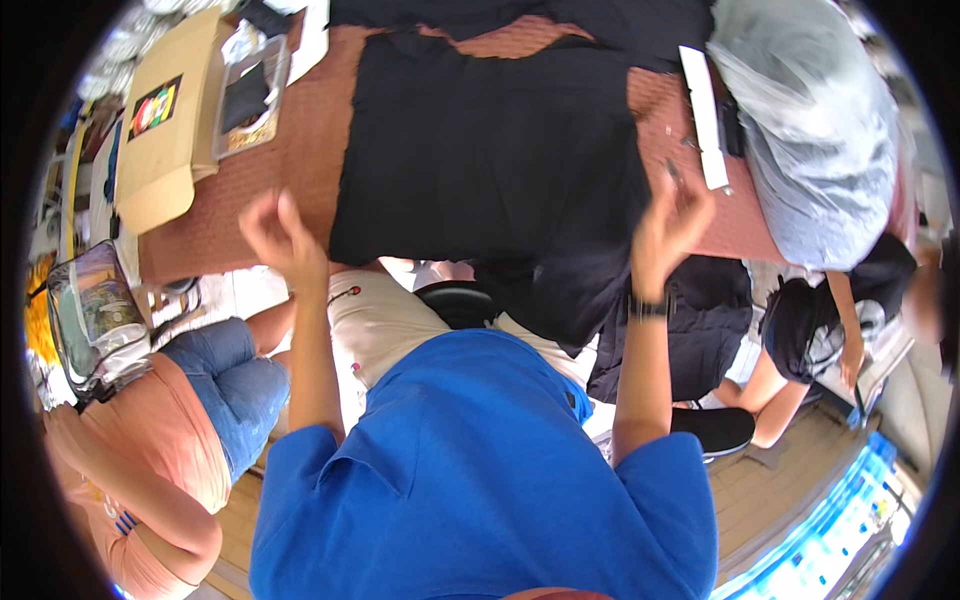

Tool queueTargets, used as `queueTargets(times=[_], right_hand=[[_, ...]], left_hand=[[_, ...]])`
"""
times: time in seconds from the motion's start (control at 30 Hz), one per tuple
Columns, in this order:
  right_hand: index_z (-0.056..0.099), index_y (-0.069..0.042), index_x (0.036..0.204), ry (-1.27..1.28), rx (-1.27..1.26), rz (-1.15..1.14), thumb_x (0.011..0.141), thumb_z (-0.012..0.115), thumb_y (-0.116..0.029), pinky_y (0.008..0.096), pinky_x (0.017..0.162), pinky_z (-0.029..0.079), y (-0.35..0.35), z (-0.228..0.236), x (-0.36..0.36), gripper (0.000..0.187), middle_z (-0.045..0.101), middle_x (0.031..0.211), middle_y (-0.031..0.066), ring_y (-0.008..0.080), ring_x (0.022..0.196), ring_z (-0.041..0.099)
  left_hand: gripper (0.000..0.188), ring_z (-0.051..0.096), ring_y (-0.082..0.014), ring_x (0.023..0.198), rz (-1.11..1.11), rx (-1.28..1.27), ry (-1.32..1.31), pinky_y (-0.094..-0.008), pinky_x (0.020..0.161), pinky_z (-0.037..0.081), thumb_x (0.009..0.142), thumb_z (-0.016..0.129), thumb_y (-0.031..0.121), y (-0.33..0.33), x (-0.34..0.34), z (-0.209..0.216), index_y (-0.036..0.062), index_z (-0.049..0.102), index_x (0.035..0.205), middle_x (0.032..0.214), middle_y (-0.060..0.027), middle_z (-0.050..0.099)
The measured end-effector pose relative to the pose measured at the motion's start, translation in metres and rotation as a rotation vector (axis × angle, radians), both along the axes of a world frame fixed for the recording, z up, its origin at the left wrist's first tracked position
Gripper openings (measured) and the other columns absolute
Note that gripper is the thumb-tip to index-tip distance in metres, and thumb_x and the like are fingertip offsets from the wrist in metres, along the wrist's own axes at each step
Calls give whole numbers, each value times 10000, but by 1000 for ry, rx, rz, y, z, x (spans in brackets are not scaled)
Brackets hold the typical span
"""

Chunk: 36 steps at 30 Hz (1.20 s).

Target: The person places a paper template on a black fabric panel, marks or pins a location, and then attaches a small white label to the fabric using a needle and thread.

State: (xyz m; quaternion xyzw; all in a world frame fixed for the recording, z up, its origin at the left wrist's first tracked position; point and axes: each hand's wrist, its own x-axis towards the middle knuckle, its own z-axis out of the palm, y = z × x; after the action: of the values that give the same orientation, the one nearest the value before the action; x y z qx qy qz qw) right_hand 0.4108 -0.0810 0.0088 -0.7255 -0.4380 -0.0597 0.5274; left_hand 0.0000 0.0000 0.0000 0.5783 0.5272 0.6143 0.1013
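A black piece of cloth (pixel 490 150) lies spread over the brown-covered table (pixel 305 120), with its lower part hanging over the near edge toward my lap. My left hand (pixel 275 232) is raised just off the cloth's left side, fingers loosely curled and apart, with nothing visible in it. By the cloth's right edge is my right hand (pixel 672 225), a watch on its wrist. Its fingers are bent round a small dark pointed tool (pixel 673 172), too small and blurred to name surely.
At the left stand an open cardboard box (pixel 170 120) and a clear plastic container (pixel 250 100). A white strip (pixel 704 115) and a large grey plastic-wrapped bundle (pixel 815 120) lie on the right. More black cloth is at the far edge. People sit on both sides.
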Motion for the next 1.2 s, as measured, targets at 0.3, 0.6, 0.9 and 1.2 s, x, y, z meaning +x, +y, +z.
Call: queueTargets(times=[0.3, 0.6, 0.9, 1.2], right_hand=[[492, 45, 1324, 659, -296, -60, 1036, 585, -402, 317, 1008, 413, -113, -80, -18, 539, 566, 1201, 126, 190, 1110, 544], [645, 5, 1008, 838, -159, 153, 1011, 656, -206, 216, 763, 455, -113, -64, -10, 212, 653, 932, -12, 54, 823, 547], [601, 16, 1045, 564, -187, -7, 958, 700, -97, 221, 606, 407, -119, -79, -9, 173, 565, 776, -12, 55, 662, 482], [626, -21, 989, -252, -187, 761, 840, 685, -54, 419, 758, 501, -34, 21, -84, 163, 610, 919, 151, 348, 858, 616]], left_hand=[[297, 580, -152, 1022, -172, -650, -158, -285, 914, 460, 960, 692, 173, -95, -27, -85, 6, 573, 1174, 1097, -63, 588], [87, 439, -38, 820, -90, -529, -426, -191, 718, 371, 1041, 551, 156, -97, -46, -70, 70, 560, 1049, 922, 41, 507], [269, 546, -157, 999, 44, -432, -209, -288, 928, 448, 999, 641, 114, -106, -73, -59, -20, 497, 1183, 1105, -96, 556], [490, 566, -317, 1187, -828, -336, 97, -426, 1010, 451, 779, 845, 181, -111, 106, 89, 43, 650, 1207, 1267, -134, 610]])
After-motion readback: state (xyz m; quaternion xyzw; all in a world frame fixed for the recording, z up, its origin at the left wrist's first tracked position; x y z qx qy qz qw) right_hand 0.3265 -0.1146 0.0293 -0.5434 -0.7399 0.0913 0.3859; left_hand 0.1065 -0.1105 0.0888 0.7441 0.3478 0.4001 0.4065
